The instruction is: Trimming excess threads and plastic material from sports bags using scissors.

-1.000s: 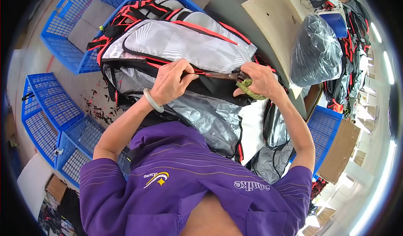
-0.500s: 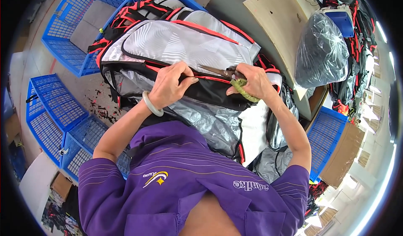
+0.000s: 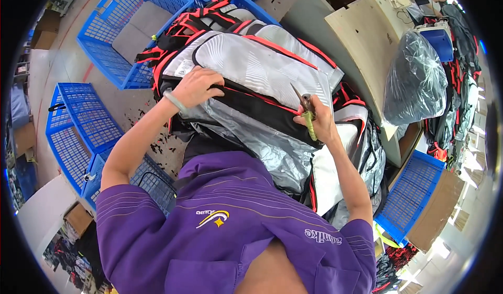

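A grey-and-white patterned bag (image 3: 251,58) with black panels, red piping and a silver lining lies in front of me. My left hand (image 3: 198,88), a pale bangle (image 3: 174,100) on its wrist, has its fingers curled on the bag's black-and-red edge near the left end. Over the right part of the bag, my right hand (image 3: 322,120) is closed around scissors (image 3: 305,101). Their handle is wrapped in yellow-green material, and the pointed blades stick up to the left, above the bag's surface.
Blue plastic crates (image 3: 107,66) stand beyond the bag and at my left; another blue crate (image 3: 411,189) is at the right. A wooden board structure (image 3: 361,27) and a clear plastic sack of dark material (image 3: 416,79) border the right side. Dark scraps litter the floor.
My left hand has slid left along the bag's edge. My right hand has drawn the scissors off the red seam, and their blades now point more upward. The whole view has shifted.
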`<state>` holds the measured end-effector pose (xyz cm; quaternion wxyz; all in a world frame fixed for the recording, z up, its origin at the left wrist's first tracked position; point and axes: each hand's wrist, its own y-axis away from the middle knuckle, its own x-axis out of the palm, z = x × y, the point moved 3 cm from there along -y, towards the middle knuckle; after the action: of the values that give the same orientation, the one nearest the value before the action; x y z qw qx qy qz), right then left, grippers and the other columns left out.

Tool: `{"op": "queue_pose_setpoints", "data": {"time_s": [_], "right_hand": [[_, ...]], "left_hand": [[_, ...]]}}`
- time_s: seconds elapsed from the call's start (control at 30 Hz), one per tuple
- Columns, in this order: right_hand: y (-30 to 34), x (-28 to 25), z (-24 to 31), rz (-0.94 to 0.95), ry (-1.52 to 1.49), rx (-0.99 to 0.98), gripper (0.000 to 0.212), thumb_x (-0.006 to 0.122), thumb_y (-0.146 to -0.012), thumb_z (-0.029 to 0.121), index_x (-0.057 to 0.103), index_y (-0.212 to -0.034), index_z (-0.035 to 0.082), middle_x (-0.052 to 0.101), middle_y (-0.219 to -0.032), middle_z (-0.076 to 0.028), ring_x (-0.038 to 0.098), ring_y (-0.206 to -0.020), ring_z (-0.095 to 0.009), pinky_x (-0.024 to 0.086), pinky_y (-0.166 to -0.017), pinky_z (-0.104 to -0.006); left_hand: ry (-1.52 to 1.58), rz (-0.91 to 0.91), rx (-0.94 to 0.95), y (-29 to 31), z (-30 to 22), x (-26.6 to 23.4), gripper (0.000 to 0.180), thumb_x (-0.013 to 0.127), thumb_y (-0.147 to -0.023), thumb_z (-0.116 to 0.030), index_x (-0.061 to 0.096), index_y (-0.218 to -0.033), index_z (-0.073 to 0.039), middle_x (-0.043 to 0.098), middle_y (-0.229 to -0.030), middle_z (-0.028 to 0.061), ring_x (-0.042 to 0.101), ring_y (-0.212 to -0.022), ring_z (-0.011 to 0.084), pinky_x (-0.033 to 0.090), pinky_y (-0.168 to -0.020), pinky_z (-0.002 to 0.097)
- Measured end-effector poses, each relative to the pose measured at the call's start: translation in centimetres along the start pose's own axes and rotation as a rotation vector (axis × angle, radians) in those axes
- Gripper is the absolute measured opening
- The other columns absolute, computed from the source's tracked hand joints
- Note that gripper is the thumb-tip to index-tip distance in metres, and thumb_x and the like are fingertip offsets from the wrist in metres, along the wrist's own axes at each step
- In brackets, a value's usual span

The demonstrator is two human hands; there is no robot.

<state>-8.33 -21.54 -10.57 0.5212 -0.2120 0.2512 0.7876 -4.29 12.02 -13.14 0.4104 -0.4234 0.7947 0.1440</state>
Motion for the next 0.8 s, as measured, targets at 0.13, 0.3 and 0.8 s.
{"op": "queue_pose_setpoints", "data": {"time_s": [0.13, 0.3, 0.8], "right_hand": [[1.3, 0.5, -1.6, 0.015, -0.035, 0.080, 0.042, 0.081, -0.066, 0.010, 0.047, -0.089, 0.001, 0.059, -0.071, -0.011, 0.055, -0.063, -0.024, 0.045, -0.063, -0.0321], [4.8, -0.4, -0.7, 0.149, -0.364, 0.251, 0.038, 0.081, -0.070, 0.012, 0.052, -0.094, 0.004, 0.063, -0.085, -0.003, 0.059, -0.080, -0.013, 0.047, -0.075, -0.0294], [-2.8, 10.9, 9.0, 0.099, -0.414, -0.033, 0.040, 0.079, -0.069, 0.013, 0.047, -0.090, 0.000, 0.051, -0.074, -0.005, 0.044, -0.069, -0.012, 0.042, -0.065, -0.0271]], "left_hand": [[0.281, 0.067, -0.199, 0.2, -0.6, -0.5, 0.026, 0.076, -0.068, -0.020, 0.062, -0.079, -0.002, 0.062, -0.068, 0.0105, 0.062, -0.067, 0.0236, 0.047, -0.063, 0.0319], [0.591, 0.058, -0.299, 2.0, -8.9, -1.3, 0.029, 0.080, -0.064, -0.013, 0.056, -0.072, 0.001, 0.058, -0.062, 0.0090, 0.056, -0.058, 0.0158, 0.044, -0.056, 0.0283], [0.369, 0.004, -0.411, 5.6, -4.8, -1.3, 0.034, 0.079, -0.064, -0.025, 0.066, -0.081, 0.001, 0.065, -0.073, 0.0143, 0.063, -0.067, 0.0265, 0.049, -0.064, 0.0330]]}}
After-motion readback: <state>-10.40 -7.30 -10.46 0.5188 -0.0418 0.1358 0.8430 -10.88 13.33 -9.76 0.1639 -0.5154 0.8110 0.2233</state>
